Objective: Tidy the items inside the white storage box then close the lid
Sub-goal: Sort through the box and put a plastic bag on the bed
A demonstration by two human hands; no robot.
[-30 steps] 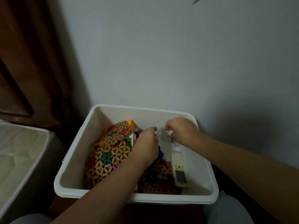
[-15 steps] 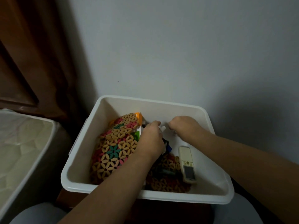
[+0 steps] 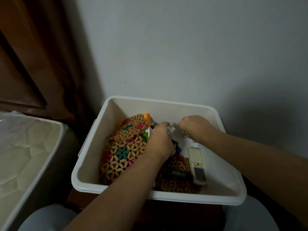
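The white storage box (image 3: 160,102) stands open against the wall, no lid in view. Inside, a flower-patterned wooden mat (image 3: 123,150) leans on the left, with an orange and white carton (image 3: 147,119) behind it. A second patterned mat (image 3: 178,179) lies on the floor of the box, and a cream remote control (image 3: 197,165) lies on the right. My left hand (image 3: 160,140) is curled around a small white item (image 3: 172,130) near the back middle. My right hand (image 3: 195,127) is curled beside it, over small metallic bits (image 3: 185,135); what it pinches is hidden.
A cream mattress (image 3: 25,155) in plastic wrap sits to the left. Dark wooden panelling (image 3: 33,64) fills the left background and a grey wall (image 3: 183,47) stands right behind the box. The box rests on a dark wooden surface (image 3: 166,212), with my knees below.
The view has shifted so the box sits further right and higher. Both hands stay close together at the back middle of the box, barely moved.
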